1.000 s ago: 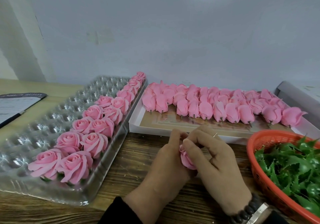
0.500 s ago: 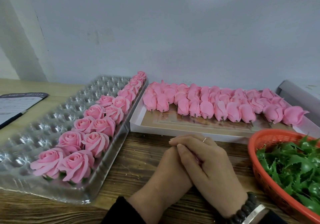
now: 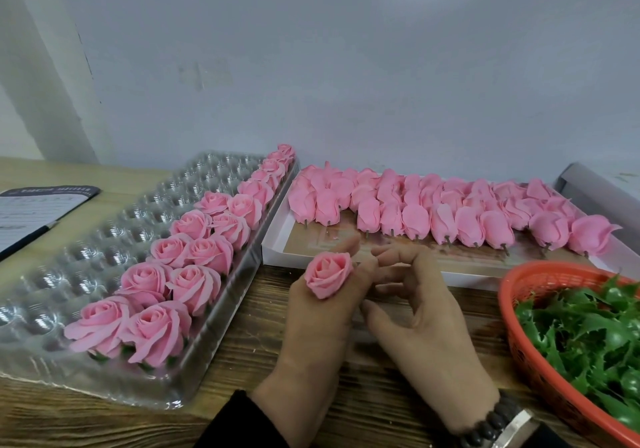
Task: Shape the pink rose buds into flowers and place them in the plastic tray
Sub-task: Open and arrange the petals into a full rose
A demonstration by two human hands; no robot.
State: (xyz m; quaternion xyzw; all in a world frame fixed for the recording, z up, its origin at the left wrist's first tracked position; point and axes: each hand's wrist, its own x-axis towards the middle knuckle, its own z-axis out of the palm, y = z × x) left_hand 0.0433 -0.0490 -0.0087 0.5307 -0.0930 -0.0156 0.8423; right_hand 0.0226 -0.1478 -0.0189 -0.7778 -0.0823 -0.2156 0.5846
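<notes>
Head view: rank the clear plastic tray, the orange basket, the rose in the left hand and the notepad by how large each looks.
1. clear plastic tray
2. orange basket, cut off by the frame edge
3. notepad, also cut off, so its rank against the basket is unsure
4. rose held by the left hand

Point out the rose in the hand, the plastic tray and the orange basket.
rose (image 3: 328,274), head view, centre of its petals
plastic tray (image 3: 104,240), head view, empty cups
orange basket (image 3: 540,371), head view, near wall
</notes>
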